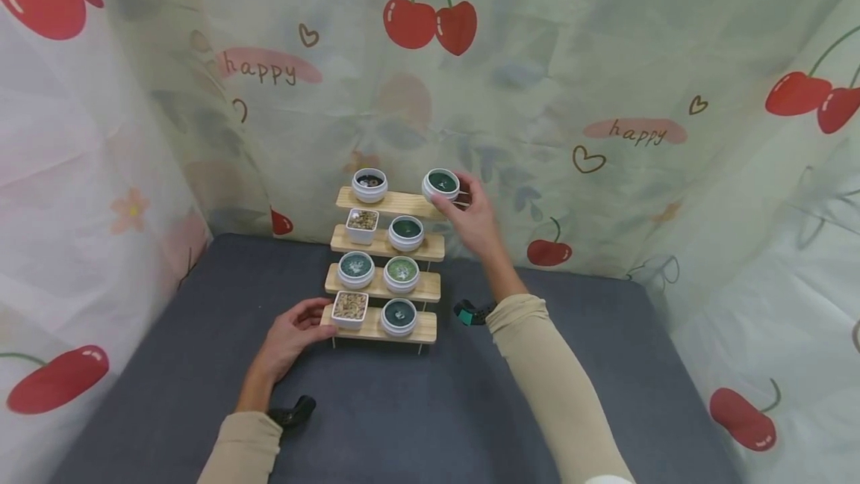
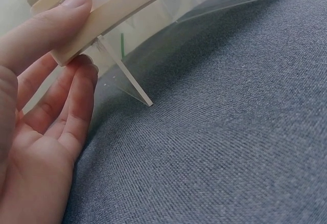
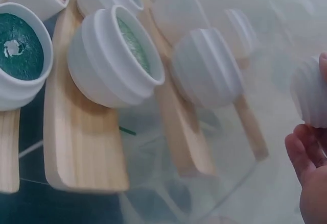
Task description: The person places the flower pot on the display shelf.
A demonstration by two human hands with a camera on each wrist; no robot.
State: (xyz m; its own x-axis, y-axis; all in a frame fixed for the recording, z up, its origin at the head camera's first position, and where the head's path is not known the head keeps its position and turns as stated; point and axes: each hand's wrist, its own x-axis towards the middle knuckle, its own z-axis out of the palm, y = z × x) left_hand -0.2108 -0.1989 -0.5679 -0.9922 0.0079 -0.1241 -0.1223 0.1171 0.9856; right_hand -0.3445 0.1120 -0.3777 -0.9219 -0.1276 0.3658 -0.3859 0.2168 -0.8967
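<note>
My right hand (image 1: 477,221) grips a small round white bowl (image 1: 430,189) with dark green contents, at the right end of the top wooden shelf (image 1: 403,204). In the right wrist view this bowl (image 3: 309,94) stands apart from the shelves. Down at the left end of the lowest shelf (image 1: 425,329), my left hand (image 1: 290,338) pinches the wood, thumb on top and fingertips underneath. Beside that thumb sits a square white dish (image 1: 349,321) of pale flakes. To its right is a round bowl (image 1: 399,331) with dark blue-green contents.
Middle shelves carry a square dish (image 1: 363,234) and round bowls, among them a light green one (image 1: 402,286). A dark-filled bowl (image 1: 369,189) sits top left. Clear legs (image 2: 125,73) hold the stand on a dark cloth (image 1: 403,417). Cherry-print curtains (image 1: 510,95) hang behind.
</note>
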